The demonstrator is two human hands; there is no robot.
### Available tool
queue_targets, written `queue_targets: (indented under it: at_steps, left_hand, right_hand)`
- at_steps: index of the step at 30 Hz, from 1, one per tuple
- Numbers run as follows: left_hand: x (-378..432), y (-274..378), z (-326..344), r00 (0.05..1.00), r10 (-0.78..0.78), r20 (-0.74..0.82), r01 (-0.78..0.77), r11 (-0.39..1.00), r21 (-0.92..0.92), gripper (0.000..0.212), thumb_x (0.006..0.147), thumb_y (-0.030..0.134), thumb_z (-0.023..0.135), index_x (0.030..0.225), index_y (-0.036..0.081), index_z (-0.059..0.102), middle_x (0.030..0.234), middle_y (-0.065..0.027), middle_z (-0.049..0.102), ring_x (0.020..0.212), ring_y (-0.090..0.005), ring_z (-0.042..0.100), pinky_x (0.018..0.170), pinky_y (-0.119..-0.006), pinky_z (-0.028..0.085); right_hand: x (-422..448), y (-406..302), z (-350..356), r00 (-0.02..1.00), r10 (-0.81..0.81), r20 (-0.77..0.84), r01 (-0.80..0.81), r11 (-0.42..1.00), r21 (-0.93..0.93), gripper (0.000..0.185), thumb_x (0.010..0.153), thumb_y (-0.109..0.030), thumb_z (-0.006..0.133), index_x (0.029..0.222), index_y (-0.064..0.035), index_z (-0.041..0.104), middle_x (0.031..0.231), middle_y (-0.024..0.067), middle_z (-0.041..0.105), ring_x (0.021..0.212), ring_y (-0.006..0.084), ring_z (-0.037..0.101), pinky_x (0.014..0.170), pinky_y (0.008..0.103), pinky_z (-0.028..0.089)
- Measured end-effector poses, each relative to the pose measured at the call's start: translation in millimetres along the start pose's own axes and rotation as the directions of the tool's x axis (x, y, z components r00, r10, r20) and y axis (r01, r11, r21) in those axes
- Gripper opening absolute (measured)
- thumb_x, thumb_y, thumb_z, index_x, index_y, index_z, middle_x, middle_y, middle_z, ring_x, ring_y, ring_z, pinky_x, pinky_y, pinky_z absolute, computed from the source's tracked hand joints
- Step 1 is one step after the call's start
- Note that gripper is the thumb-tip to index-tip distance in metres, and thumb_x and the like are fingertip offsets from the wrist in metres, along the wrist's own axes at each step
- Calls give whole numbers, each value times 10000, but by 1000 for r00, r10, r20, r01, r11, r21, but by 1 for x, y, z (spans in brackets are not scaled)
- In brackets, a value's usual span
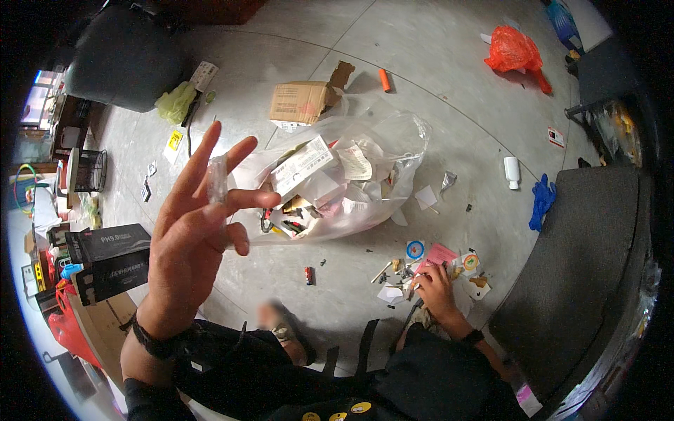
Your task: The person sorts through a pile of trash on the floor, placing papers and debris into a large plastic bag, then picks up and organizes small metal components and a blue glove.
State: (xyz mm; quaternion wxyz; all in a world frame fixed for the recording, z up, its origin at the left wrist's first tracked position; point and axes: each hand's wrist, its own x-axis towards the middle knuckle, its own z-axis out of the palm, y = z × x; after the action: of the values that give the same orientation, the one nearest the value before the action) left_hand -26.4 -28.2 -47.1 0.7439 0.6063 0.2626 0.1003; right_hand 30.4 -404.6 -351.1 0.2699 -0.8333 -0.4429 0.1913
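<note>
My left hand (192, 237) is raised at the left with fingers spread, a small clear plastic piece (216, 181) held between thumb and fingers. Past it lies a clear plastic bag (382, 210) full of mixed rubbish, with a white printed carton (304, 167) and crumpled papers (355, 162) inside. My right hand (436, 289) reaches down to a small heap of litter on the floor. Around its fingers are a pink paper slip (441, 254), a cotton swab (381, 272), round stickers (415, 249) and small scraps. Whether those fingers grip anything is hidden.
Beyond the bag stands an open cardboard box (298, 101), near an orange tube (384, 80). A dark padded seat (574, 263) borders the right, beside a blue glove (541, 202) and white bottle (511, 172). At left is a black box (110, 258). A battery (308, 276) lies near my foot.
</note>
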Motion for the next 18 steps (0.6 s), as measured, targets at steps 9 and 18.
queue_targets:
  at_steps: [9, 18]
  left_hand:
    - [-7, -3, 15, 1000, -2, -25, 3, 1000, 29, 853, 709, 173, 597, 1447, 67, 183, 1426, -244, 278, 967, -278, 625, 725, -287, 560]
    - [-11, 0, 23, 999, -36, 3, 36, 999, 26, 850, 704, 180, 604, 1444, 71, 200, 1433, -243, 269, 987, -284, 622, 730, -280, 558]
  right_hand:
    - [78, 4, -93, 918, 346, -195, -249, 884, 396, 338, 623, -25, 761, 904, -57, 575, 932, 64, 577, 860, 200, 573, 711, 312, 481]
    - [209, -142, -162, 909, -286, -302, 400, 800, 447, 586, 630, 14, 763, 1173, -88, 568, 1211, 83, 540, 1089, 191, 532, 840, 285, 486]
